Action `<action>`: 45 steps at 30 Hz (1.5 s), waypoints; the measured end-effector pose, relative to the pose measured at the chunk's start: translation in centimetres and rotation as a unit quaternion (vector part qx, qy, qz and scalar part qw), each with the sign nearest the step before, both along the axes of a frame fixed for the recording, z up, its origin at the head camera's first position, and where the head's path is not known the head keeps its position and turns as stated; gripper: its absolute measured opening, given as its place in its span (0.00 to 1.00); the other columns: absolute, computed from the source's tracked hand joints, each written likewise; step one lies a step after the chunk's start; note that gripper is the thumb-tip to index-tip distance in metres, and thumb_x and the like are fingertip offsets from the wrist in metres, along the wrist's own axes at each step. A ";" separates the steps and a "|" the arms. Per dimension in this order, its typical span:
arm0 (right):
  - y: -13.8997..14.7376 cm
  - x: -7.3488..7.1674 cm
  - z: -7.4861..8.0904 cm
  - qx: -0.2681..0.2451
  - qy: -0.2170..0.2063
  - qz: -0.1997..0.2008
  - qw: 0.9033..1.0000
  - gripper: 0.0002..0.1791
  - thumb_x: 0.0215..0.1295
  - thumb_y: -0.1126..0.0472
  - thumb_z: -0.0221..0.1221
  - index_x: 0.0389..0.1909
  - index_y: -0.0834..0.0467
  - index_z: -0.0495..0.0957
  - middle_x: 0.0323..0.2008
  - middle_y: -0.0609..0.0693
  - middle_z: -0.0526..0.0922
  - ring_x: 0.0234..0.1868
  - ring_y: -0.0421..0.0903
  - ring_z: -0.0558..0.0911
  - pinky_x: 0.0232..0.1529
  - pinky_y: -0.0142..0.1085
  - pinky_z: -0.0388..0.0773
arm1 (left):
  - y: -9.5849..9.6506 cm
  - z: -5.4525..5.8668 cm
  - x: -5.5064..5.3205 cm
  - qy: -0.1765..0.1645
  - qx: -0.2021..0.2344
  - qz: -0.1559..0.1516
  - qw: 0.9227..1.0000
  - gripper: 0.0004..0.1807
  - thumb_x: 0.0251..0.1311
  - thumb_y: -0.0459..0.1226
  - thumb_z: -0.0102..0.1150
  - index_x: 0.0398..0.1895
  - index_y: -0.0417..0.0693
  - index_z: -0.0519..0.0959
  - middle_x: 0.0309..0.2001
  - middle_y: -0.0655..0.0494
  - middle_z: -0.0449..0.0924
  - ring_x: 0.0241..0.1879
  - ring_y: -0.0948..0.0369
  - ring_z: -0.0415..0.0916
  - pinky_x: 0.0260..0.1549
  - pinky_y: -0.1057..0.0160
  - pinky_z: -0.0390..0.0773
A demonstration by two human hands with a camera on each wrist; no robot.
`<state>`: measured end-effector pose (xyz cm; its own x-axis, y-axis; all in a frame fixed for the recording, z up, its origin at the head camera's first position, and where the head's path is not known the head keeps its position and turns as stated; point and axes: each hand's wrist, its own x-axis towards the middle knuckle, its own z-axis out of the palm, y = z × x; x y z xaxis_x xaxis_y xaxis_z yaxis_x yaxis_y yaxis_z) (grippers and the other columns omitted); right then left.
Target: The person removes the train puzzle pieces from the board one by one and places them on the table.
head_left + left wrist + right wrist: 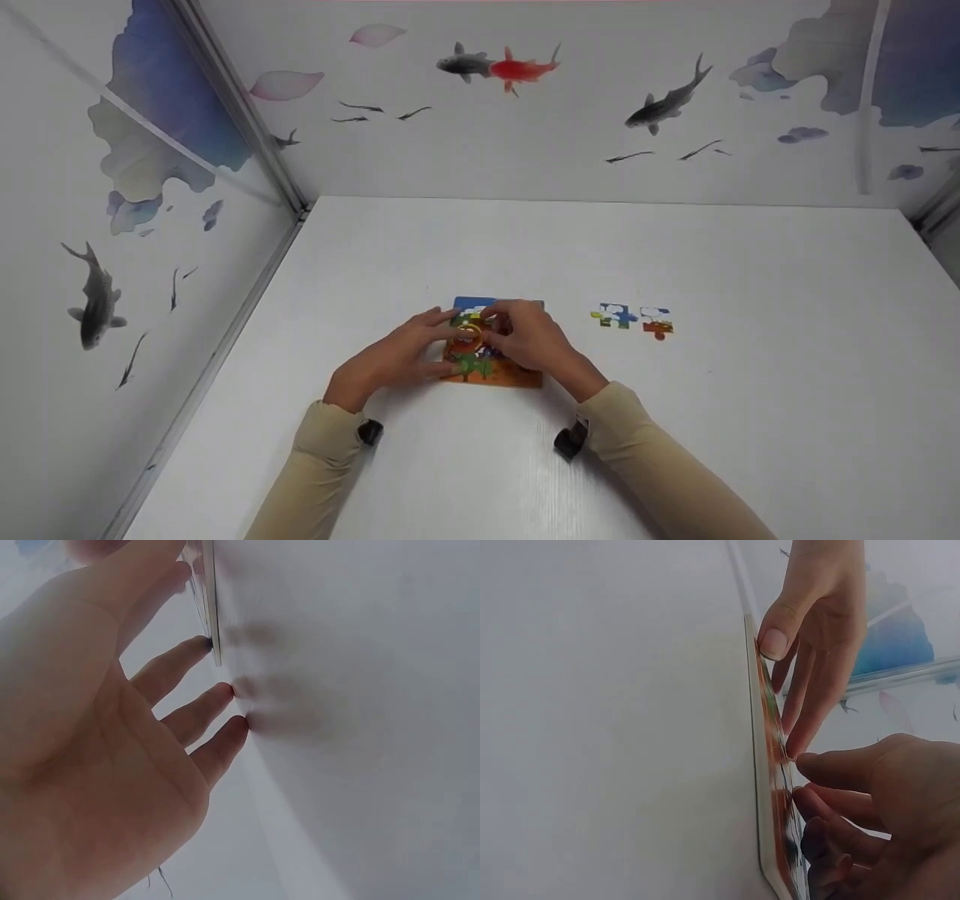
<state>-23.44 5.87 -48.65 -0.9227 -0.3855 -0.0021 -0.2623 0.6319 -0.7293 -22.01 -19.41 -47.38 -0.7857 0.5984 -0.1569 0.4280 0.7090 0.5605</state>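
Note:
A colourful jigsaw puzzle board (517,377), with a blue top and an orange bottom, lies on the white table. My left hand (401,351) reaches over it from the left. Its spread fingers rest on the board, the index finger across a round yellow-ringed picture, and the thumb lies at the near left edge. From the right my right hand (531,337) bends over the middle of the board. In the right wrist view, its thumb (832,769) and fingers pinch a puzzle piece low against the board's surface; the fingers hide most of that piece.
Two loose puzzle pieces lie right of the board: a blue, green and yellow one (615,316) and a white-and-orange one (658,328). Panels painted with fish stand at the back (480,150) and along the left side (45,360).

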 end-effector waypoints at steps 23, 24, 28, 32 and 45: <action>-0.9 -0.4 -0.2 0.013 -0.017 -0.028 0.999 0.18 0.75 0.55 0.69 0.61 0.57 0.85 0.36 0.48 0.85 0.32 0.42 0.80 0.32 0.35 0.78 | -0.2 0.1 0.6 0.007 0.007 -0.004 1.000 0.29 0.75 0.44 0.68 0.78 0.58 0.76 0.87 0.49 0.57 0.88 0.41 0.46 0.81 0.34 0.62; -0.9 -0.4 -0.2 0.011 -0.019 -0.029 0.999 0.18 0.75 0.55 0.69 0.61 0.57 0.85 0.36 0.48 0.85 0.32 0.42 0.80 0.32 0.35 0.79 | -0.2 0.1 0.6 0.005 0.006 -0.002 1.000 0.29 0.75 0.44 0.67 0.78 0.59 0.76 0.87 0.49 0.57 0.88 0.41 0.46 0.81 0.34 0.62; -0.8 -0.6 -0.4 0.004 -0.024 -0.030 0.999 0.17 0.75 0.55 0.69 0.60 0.56 0.85 0.36 0.48 0.86 0.33 0.43 0.81 0.34 0.36 0.80 | -0.1 0.2 0.6 0.001 0.002 0.000 1.000 0.30 0.75 0.45 0.67 0.78 0.60 0.76 0.88 0.50 0.56 0.88 0.42 0.45 0.81 0.33 0.61; -0.9 -0.7 -0.6 -0.008 -0.018 -0.032 0.999 0.13 0.74 0.57 0.70 0.55 0.55 0.85 0.38 0.48 0.86 0.37 0.42 0.82 0.41 0.39 0.84 | -0.2 0.2 0.6 -0.002 0.002 0.000 1.000 0.30 0.75 0.45 0.67 0.78 0.60 0.76 0.88 0.50 0.55 0.89 0.42 0.44 0.81 0.33 0.61; -0.8 -0.7 -0.5 -0.032 0.004 -0.051 0.998 0.24 0.70 0.59 0.74 0.62 0.63 0.80 0.38 0.52 0.85 0.37 0.44 0.82 0.47 0.40 0.87 | -0.3 0.1 0.6 -0.003 0.005 -0.009 1.000 0.31 0.75 0.43 0.67 0.79 0.62 0.74 0.88 0.50 0.54 0.89 0.41 0.44 0.80 0.32 0.61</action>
